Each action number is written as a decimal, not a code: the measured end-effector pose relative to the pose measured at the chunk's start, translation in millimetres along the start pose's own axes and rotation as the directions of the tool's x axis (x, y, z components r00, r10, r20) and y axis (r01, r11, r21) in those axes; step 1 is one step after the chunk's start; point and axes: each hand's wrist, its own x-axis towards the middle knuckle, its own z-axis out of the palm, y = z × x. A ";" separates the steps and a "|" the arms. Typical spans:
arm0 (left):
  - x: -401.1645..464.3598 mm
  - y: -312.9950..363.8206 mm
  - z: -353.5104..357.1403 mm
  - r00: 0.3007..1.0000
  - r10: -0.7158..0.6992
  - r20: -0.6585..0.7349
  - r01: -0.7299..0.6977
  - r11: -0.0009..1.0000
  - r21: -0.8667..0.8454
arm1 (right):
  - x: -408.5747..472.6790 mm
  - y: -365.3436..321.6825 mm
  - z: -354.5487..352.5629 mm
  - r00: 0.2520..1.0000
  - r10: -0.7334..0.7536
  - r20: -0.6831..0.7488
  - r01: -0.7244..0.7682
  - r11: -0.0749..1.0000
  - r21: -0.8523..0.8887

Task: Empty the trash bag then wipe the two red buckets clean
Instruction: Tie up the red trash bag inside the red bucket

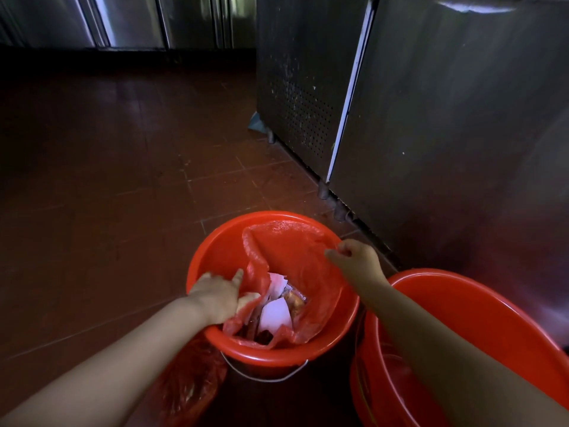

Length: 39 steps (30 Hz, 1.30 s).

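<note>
Trash bag, thin red plastic, lines the nearer-left red bucket, which stands on the dark red tiled floor. The bag's mouth is pulled open, its far edge draped against the bucket's back wall, its near edge bunched over the front rim. Inside lie crumpled white paper scraps and some brownish waste (too blurred to name). A thin wire handle hangs down against the bucket's front.

The left hand reaches over the bucket's left rim; its fingers are curled round the bag's left edge, gripping the plastic, with the index finger stretched out along the fold. The right hand is at the right rim, fingers closed in a pinch on the bag's right edge, the film drawn taut between the two hands.

A second red bucket stands just beside the first on the right, partly crossed by the right forearm; its inside is dim and I cannot tell what it holds. More crinkled red plastic lies on the floor under the left forearm, touching the first bucket's base. A stainless steel cabinet with a perforated side panel stands behind the buckets, on short feet.
</note>
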 end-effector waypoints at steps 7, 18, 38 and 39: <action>-4.5 22.8 0.0 0.996 0.084 -0.040 -0.089 0.758 -0.646 | -1.2 -20.3 -15.6 0.990 0.116 0.075 -0.137 0.786 0.603; -26.5 19.2 -90.6 0.843 -0.244 -0.480 -0.502 -0.036 -0.864 | -1.0 -68.2 -43.2 0.998 -0.068 0.005 0.033 0.549 0.835; -30.3 6.7 -97.8 0.726 0.074 -0.684 -0.545 0.669 -0.505 | -20.7 -56.7 49.7 0.906 -0.359 0.225 0.280 0.906 0.317; -26.5 7.7 -92.6 0.727 0.122 -0.676 -0.548 0.696 -0.464 | -21.7 -56.8 46.7 0.907 -0.330 0.263 0.223 0.904 0.366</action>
